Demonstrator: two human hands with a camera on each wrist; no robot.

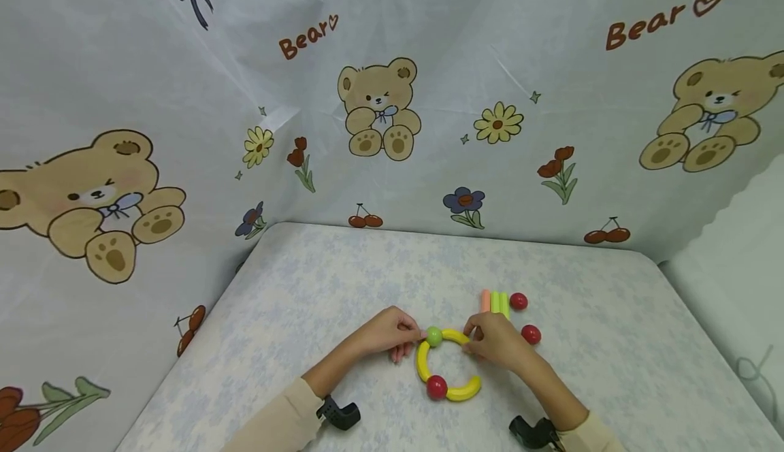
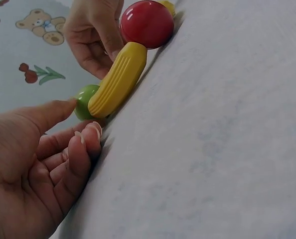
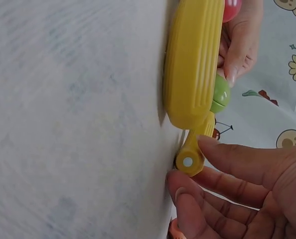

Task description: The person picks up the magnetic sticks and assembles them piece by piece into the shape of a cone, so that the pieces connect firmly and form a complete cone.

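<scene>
Curved yellow pieces, a green ball (image 1: 434,336) and a red ball (image 1: 437,387) form a ring on the table, with a gap at its right side. My left hand (image 1: 390,331) pinches the green ball at the ring's upper left; in the left wrist view, thumb and fingers of the left hand (image 2: 43,159) lie either side of the green ball (image 2: 85,102). My right hand (image 1: 497,340) pinches the free end of the upper yellow piece (image 1: 454,335). In the right wrist view a pale round spot marks the end of that yellow piece (image 3: 190,158), beside the right hand (image 3: 247,184).
Beyond my right hand lie yellow-green sticks (image 1: 499,303) and an orange stick (image 1: 486,300) side by side. Two loose red balls (image 1: 518,301) are to their right. A bear-patterned cloth (image 1: 429,180) hangs behind the table (image 1: 343,268).
</scene>
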